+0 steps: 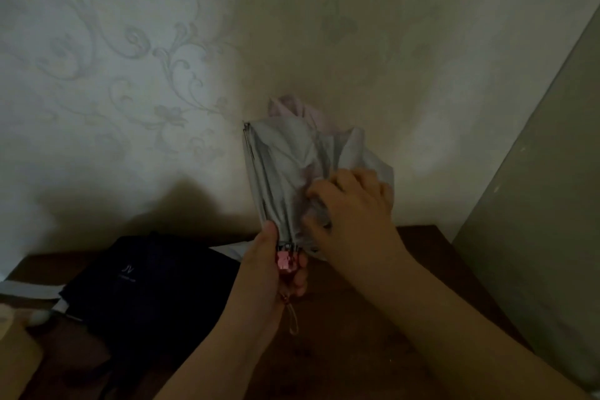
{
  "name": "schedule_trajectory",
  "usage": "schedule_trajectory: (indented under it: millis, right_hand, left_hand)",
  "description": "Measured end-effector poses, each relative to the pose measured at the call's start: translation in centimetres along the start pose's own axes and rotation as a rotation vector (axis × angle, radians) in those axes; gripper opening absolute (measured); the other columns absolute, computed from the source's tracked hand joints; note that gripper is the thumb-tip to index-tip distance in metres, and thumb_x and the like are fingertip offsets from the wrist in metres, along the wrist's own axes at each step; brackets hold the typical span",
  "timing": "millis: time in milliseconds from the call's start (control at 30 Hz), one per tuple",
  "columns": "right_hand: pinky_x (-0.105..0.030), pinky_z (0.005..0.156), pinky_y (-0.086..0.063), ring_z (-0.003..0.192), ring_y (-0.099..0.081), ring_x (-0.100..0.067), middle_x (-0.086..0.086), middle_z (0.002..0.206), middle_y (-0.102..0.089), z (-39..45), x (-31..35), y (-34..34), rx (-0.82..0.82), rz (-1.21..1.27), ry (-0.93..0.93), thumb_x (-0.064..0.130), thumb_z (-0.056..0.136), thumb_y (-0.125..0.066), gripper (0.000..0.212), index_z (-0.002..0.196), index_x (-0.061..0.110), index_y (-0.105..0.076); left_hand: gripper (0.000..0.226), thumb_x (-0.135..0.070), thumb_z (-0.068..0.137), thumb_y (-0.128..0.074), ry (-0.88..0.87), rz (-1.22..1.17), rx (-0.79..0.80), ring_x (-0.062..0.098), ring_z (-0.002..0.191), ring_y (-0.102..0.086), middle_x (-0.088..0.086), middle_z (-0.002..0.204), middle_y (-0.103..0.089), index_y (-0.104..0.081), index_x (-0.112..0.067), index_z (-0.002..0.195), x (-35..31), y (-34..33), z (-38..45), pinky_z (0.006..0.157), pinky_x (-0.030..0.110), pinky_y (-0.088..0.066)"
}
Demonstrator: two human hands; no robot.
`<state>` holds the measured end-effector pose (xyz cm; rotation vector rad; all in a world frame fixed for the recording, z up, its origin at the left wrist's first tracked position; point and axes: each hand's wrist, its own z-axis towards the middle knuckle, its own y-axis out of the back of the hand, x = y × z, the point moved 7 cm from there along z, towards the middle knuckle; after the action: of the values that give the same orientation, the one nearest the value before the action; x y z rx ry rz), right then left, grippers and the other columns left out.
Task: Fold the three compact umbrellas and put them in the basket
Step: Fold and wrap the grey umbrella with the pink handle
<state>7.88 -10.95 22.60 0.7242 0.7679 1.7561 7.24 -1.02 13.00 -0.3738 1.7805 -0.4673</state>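
The left hand gripped the pink handle while the right hand gathered the grey umbrella's limp, probably slippery canopy.

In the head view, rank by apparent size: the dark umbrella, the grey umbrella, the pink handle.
1. Dark umbrella, on the table
2. Grey umbrella, though it is held nearer the camera, so this order is unsure
3. Pink handle

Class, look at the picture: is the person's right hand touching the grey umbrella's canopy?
Touching. The head view shows the right hand with fingers curled into the folds of the grey umbrella, gathering its fabric.
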Motion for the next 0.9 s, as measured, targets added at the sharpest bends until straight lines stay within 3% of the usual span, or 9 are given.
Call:
schedule_trajectory:
  millis: [100, 200, 267, 400, 500, 567, 633, 767, 900]
  right_hand:
    - [-0.034, 0.087, -0.019, 0.112, -0.040, -0.026, 0.004, 0.099, -0.065, 0.0, -0.9, 0.1, 0.002, 0.024, 0.013, 0.036, 0.073, -0.059, 0.031, 0.102, 0.025, -0.065]
    - [-0.037, 0.103, -0.010, 0.129, -0.023, -0.020, 0.009, 0.122, -0.057, -0.5, 0.3, -0.8, 0.177, 0.104, 0.092, 0.059, 0.070, -0.048, 0.059, 0.122, 0.032, -0.052]
    - [-0.037, 0.104, -0.008, 0.131, -0.027, -0.024, 0.006, 0.123, -0.057, -0.5, 0.9, -1.1, 0.199, 0.066, 0.075, 0.069, 0.069, -0.044, 0.067, 0.124, 0.031, -0.049]
    - [-0.032, 0.095, -0.012, 0.122, -0.030, -0.019, 0.006, 0.118, -0.054, 0.1, 0.7, -1.6, 0.216, 0.093, -0.008, 0.054, 0.078, -0.058, 0.047, 0.117, 0.030, -0.046]
    - [-0.027, 0.082, -0.012, 0.110, -0.029, -0.017, 0.002, 0.111, -0.047, -0.1, 1.6, -1.1, 0.153, 0.083, 0.028, 0.040, 0.070, -0.067, 0.044, 0.109, 0.029, -0.051]
    - [-0.030, 0.082, -0.017, 0.105, -0.033, -0.019, 0.000, 0.105, -0.049, -0.3, 2.6, -0.8, 0.075, 0.024, 0.096, 0.032, 0.063, -0.072, 0.036, 0.096, 0.027, -0.059]
    - [-0.035, 0.086, -0.021, 0.107, -0.036, -0.020, 0.003, 0.104, -0.055, -0.3, 2.8, -0.9, 0.034, -0.027, 0.160, 0.036, 0.063, -0.070, 0.024, 0.085, 0.026, -0.066]
    - [-0.034, 0.085, -0.021, 0.102, -0.041, -0.018, 0.008, 0.096, -0.059, -0.2, 2.4, -1.2, 0.101, -0.027, 0.166, 0.054, 0.061, -0.057, 0.031, 0.077, 0.030, -0.069]
    - [-0.031, 0.079, -0.023, 0.085, -0.052, -0.018, 0.003, 0.081, -0.055, -0.3, 3.1, -1.6, 0.005, 0.046, 0.150, 0.036, 0.070, -0.048, 0.020, 0.067, 0.020, -0.060]
  left_hand:
    - [0.042, -0.045, 0.096, -0.033, -0.008, 0.032, -0.031, 0.013, 0.037, -0.041, 0.006, 0.055, -0.053, -0.054, -0.009, 0.093, -0.4, 0.7, 0.0, 0.035, 0.020, -0.033]
    - [0.045, -0.048, 0.094, -0.032, -0.062, 0.084, -0.043, 0.012, 0.037, -0.042, 0.003, 0.052, -0.054, -0.054, -0.008, 0.088, -0.9, 1.0, 0.2, 0.035, 0.021, -0.034]
    - [0.045, -0.046, 0.095, -0.033, -0.075, 0.104, -0.058, 0.012, 0.037, -0.043, 0.004, 0.053, -0.055, -0.055, -0.008, 0.087, -1.0, 1.1, 0.4, 0.035, 0.022, -0.035]
    - [0.038, -0.039, 0.096, -0.034, -0.113, 0.137, -0.034, 0.014, 0.039, -0.046, 0.007, 0.057, -0.057, -0.056, -0.009, 0.091, -1.0, 1.0, 0.3, 0.036, 0.022, -0.039]
    - [0.036, -0.034, 0.098, -0.034, -0.142, 0.176, -0.029, 0.014, 0.046, -0.051, 0.008, 0.064, -0.060, -0.058, -0.008, 0.099, -1.0, 0.9, -0.1, 0.042, 0.024, -0.044]
    - [0.033, -0.032, 0.099, -0.034, -0.164, 0.191, -0.031, 0.015, 0.050, -0.054, 0.006, 0.067, -0.063, -0.058, -0.010, 0.103, -1.0, 0.9, -0.3, 0.048, 0.027, -0.046]
    - [0.032, -0.033, 0.098, -0.036, -0.182, 0.231, -0.053, 0.014, 0.052, -0.055, 0.005, 0.068, -0.063, -0.058, -0.010, 0.102, -1.1, 1.2, -0.3, 0.052, 0.029, -0.046]
    - [0.031, -0.035, 0.096, -0.039, -0.198, 0.285, -0.094, 0.010, 0.050, -0.055, 0.004, 0.068, -0.064, -0.059, -0.012, 0.098, -1.1, 2.0, -0.2, 0.057, 0.032, -0.049]
    - [0.028, -0.035, 0.096, -0.041, -0.217, 0.278, -0.110, 0.010, 0.050, -0.055, 0.001, 0.067, -0.063, -0.061, -0.016, 0.097, -1.1, 1.8, -0.1, 0.054, 0.032, -0.047]
